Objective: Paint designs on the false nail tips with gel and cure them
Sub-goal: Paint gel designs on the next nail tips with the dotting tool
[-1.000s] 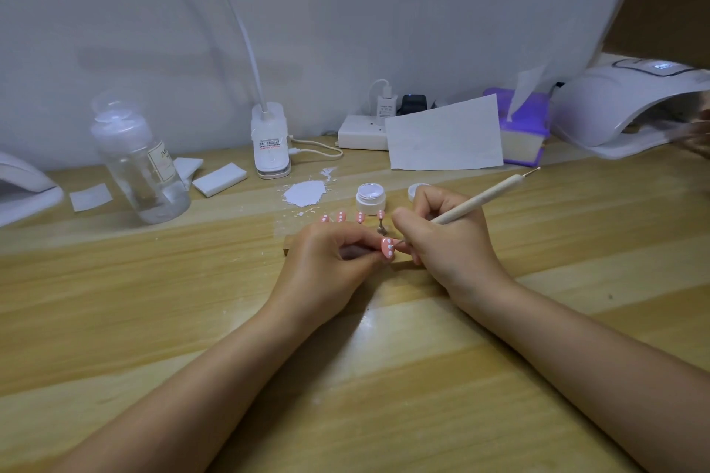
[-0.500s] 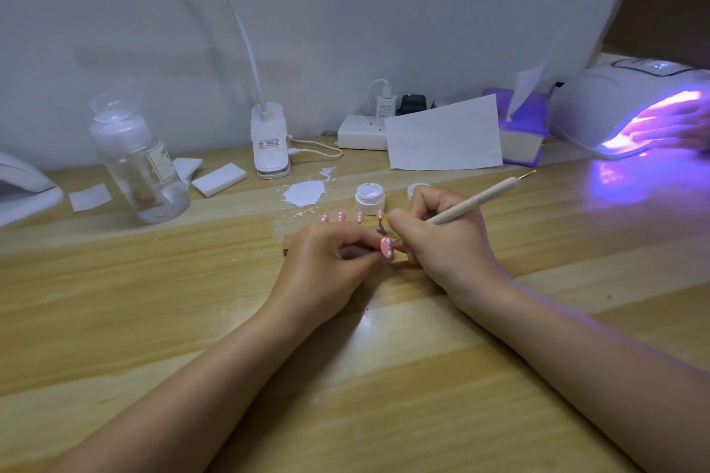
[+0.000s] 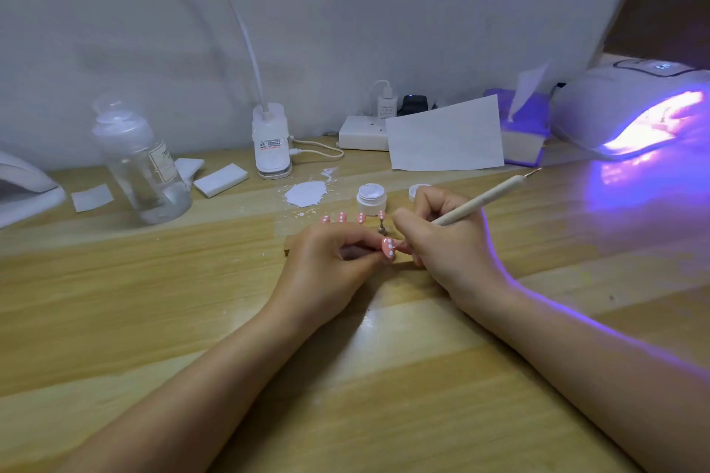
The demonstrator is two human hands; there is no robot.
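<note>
My left hand (image 3: 330,261) pinches a pink nail tip (image 3: 388,246) with white dots, held just above the table. My right hand (image 3: 442,242) grips a beige dotting pen (image 3: 484,203) like a pencil, its working end hidden down by the tip. Several more pink dotted nail tips (image 3: 342,218) stand in a row on a wooden holder (image 3: 289,242) behind my hands. A small open white gel jar (image 3: 371,197) sits past them, its lid (image 3: 418,190) partly hidden by my right hand. The UV curing lamp (image 3: 630,104) at far right glows purple.
A clear plastic bottle (image 3: 142,169) stands at left with white pads (image 3: 221,180) beside it. A clamp lamp base (image 3: 271,142), power strip (image 3: 363,134), sheet of paper (image 3: 445,134) and purple tissue box (image 3: 524,131) line the back. White smear (image 3: 305,193) on the wood.
The UV lamp at right switched on and glows brighter purple across the table. My hands have barely shifted around the nail tip.
</note>
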